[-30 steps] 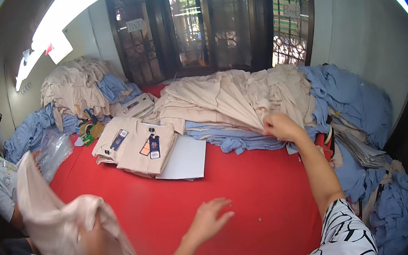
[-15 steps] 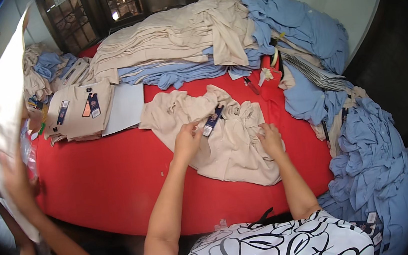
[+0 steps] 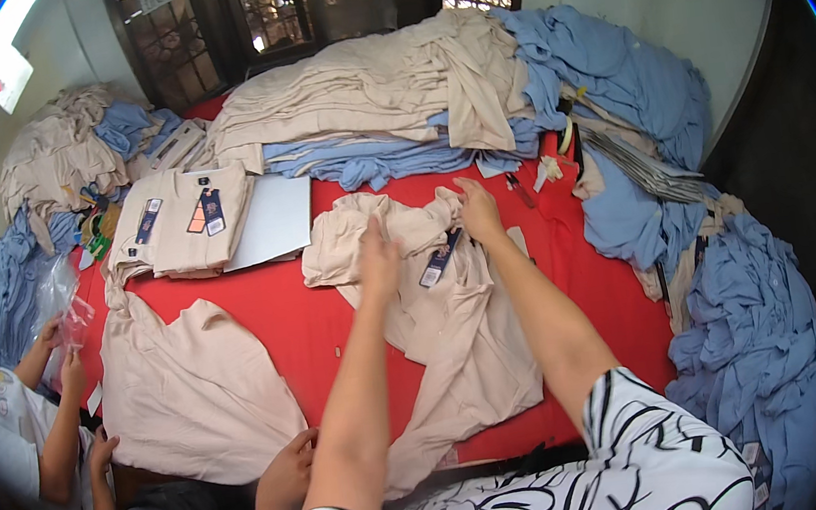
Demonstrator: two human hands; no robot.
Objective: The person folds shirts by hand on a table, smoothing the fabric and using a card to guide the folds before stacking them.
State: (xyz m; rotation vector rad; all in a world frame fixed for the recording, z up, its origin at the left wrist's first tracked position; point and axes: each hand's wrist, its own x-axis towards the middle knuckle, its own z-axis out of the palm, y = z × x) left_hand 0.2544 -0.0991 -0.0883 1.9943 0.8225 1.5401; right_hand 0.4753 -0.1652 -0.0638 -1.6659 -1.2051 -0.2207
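Note:
A beige shirt (image 3: 451, 326) lies rumpled before me on the red-covered table, its lower part stretched toward the near edge. A dark hang tag (image 3: 441, 258) rests on its upper part. My right hand (image 3: 479, 212) reaches to the shirt's far edge, its fingers closed on the fabric near the collar area. Over the shirt's upper left part is my left hand (image 3: 380, 258), blurred, so its grip cannot be made out.
To my left a co-worker's hands touch another beige shirt (image 3: 196, 385); a second person holds a clear plastic bag (image 3: 58, 295). Folded tagged shirts (image 3: 188, 220) lie beside a white board (image 3: 275, 220). Beige garment piles (image 3: 358, 79) line the back, blue garments (image 3: 746, 307) the right.
My hands have moved farther up the shirt, and its lower part now extends toward me. The co-worker's raised beige shirt is now down on the table.

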